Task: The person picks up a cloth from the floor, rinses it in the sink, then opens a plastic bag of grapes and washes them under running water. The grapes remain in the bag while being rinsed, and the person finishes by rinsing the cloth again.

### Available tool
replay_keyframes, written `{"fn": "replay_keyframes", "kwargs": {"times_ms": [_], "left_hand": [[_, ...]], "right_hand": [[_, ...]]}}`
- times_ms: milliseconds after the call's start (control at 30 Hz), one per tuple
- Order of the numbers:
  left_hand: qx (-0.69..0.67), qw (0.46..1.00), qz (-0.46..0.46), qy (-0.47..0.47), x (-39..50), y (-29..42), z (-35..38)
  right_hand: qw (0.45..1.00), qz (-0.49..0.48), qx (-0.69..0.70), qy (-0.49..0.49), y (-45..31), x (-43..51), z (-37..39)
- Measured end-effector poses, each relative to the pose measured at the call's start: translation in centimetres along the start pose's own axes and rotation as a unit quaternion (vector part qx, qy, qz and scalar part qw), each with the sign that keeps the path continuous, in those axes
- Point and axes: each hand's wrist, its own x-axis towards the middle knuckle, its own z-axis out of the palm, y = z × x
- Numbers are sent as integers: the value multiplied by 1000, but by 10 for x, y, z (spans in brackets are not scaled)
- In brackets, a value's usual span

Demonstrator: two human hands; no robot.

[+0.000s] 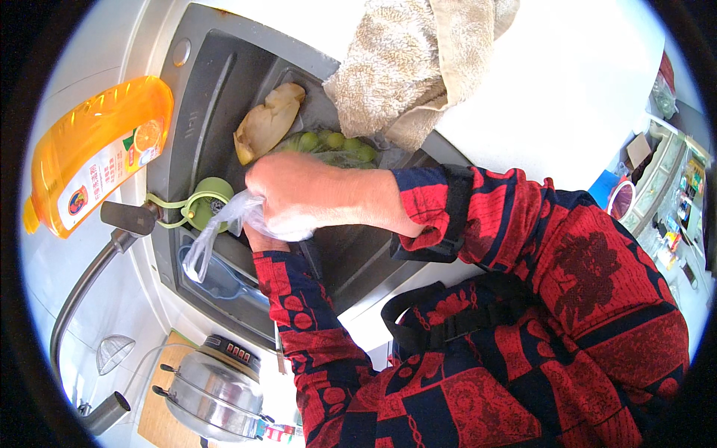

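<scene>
My right hand (313,190) reaches across the sink with its fingers curled around a clear plastic bag (208,242). A twisted end of the bag sticks out to the left. Only a small part of my left hand (260,238) shows beneath the right one, against the same plastic; its fingers are hidden. Just beyond my right hand, green grapes (336,141) lie in the sink under clear plastic; whether this is the same bag, I cannot tell. Beside them rests a tan piece of peel (271,120). A light green strainer cup (215,190) is left of my hands.
The dark sink (358,263) has a tan towel (409,67) over its edge. An orange detergent bottle (101,157) and the faucet (120,238) stand along the left side. A blue-rimmed clear container (215,283) sits in the sink; a lidded pot (215,395) is below.
</scene>
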Motion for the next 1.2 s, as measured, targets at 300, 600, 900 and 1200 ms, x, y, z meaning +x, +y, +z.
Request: {"fn": "replay_keyframes", "kwargs": {"times_ms": [300, 600, 900, 1200], "left_hand": [[-20, 1000, 19, 5, -36, 14, 66], [-143, 955, -8, -260, -55, 18, 64], [43, 996, 41, 59, -82, 12, 106], [73, 995, 65, -28, -78, 20, 47]], "right_hand": [[972, 20, -231, 41, 10, -10, 8], [968, -33, -244, 39, 19, -19, 13], [943, -37, -323, 65, 25, -14, 19], [966, -73, -237, 77, 20, -10, 20]]}}
